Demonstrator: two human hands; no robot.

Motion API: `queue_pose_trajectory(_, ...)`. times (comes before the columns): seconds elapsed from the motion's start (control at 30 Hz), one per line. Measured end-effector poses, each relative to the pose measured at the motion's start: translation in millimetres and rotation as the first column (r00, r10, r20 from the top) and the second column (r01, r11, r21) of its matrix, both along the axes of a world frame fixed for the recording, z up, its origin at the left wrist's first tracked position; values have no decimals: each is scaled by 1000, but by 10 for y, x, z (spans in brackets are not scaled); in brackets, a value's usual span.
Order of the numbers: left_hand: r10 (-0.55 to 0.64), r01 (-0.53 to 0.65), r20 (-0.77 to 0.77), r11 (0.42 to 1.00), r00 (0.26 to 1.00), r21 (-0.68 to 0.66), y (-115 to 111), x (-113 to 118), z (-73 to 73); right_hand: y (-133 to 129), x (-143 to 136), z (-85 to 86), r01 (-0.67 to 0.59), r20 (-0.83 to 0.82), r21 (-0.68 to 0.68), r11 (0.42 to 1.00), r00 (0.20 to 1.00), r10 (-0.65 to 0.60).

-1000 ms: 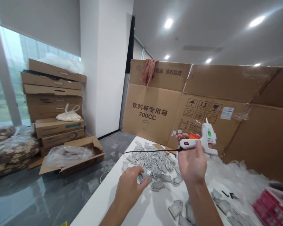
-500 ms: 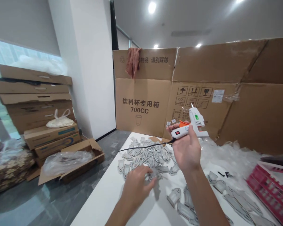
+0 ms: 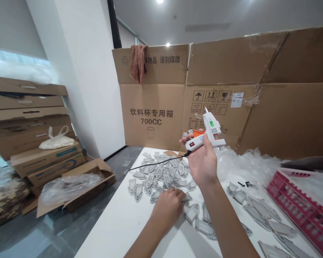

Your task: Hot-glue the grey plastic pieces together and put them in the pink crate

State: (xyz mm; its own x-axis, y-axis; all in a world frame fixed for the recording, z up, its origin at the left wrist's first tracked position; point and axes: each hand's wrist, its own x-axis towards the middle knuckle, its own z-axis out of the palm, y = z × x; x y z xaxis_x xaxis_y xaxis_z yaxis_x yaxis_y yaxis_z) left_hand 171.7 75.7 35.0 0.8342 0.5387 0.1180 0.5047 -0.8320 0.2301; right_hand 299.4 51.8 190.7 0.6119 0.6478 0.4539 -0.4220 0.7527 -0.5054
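My right hand (image 3: 203,157) is raised above the white table (image 3: 118,215), wrapped round a white glue gun (image 3: 212,128) with an orange trigger and its nozzle pointing up. A black cord runs left from its handle. Low at the table, my left hand (image 3: 168,204) is closed over a small grey part (image 3: 187,197) that shows beyond its fingertips. Many flat grey parts (image 3: 159,172) lie piled past the left hand, and more (image 3: 204,226) lie between my forearms.
A pink basket (image 3: 298,200) stands at the right edge, near clear plastic bags (image 3: 247,165). Behind the table rises a large cardboard sheet (image 3: 156,136) with a brown cloth (image 3: 138,64) over it. Stacked boxes (image 3: 29,125) and an open carton (image 3: 104,175) are at the left.
My left hand has moved right and closed its fingers at a grey part. The glue gun stays in my right hand. The view has turned slightly right and down.
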Motion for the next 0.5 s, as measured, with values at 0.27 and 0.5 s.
queue_pose_trajectory(0.27,44,-47,138,999,989,14,4,253,-57,19,41,-11,-16,-11,-15,1000,1000,16)
queue_pose_trajectory(0.5,-436,446,273,895,858,28,-436,389,-283,92,-68,-38,-35,28,-51,998,999,37)
